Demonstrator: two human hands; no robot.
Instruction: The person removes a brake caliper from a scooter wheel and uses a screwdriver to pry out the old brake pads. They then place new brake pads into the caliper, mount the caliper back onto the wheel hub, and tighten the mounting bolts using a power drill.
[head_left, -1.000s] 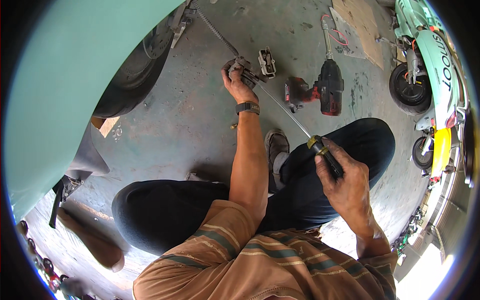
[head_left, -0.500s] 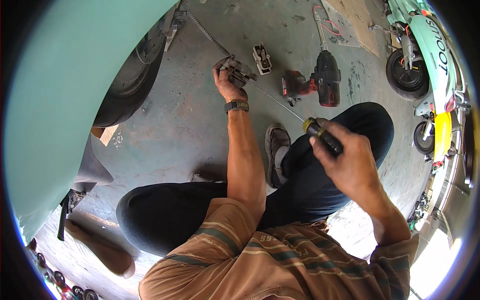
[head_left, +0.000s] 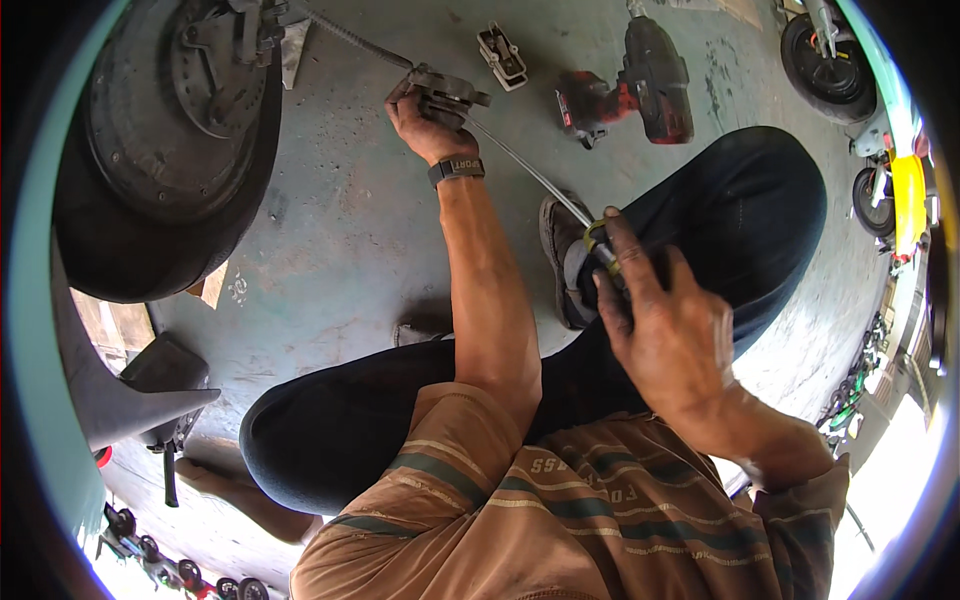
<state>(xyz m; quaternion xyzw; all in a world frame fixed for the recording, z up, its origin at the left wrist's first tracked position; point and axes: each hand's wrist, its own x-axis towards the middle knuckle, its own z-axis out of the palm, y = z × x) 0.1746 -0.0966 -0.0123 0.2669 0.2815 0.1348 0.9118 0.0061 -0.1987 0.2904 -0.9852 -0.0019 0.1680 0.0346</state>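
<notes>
My left hand is wrapped around a dark brake caliper, held off the floor at upper centre; a spring-sheathed hose or cable runs from it toward the upper left. A long screwdriver slants between my hands. Its tip meets the caliper's right side, though the exact contact point is too small to make out. My right hand grips the yellow-and-black handle, fingers covering most of it. Just beyond the caliper, a small pale metal part with a rectangular frame lies on the floor.
A red-and-black cordless impact wrench lies on the floor beyond my right knee. To the left stands a large scooter wheel with a dark hub. My bent legs flank the work. Other scooters, one with a yellow panel, stand at far right.
The view has shifted, showing more of the wheel at left. My right hand has turned on the screwdriver handle, its fingers now stretched further along it. The caliper stays in my left hand.
</notes>
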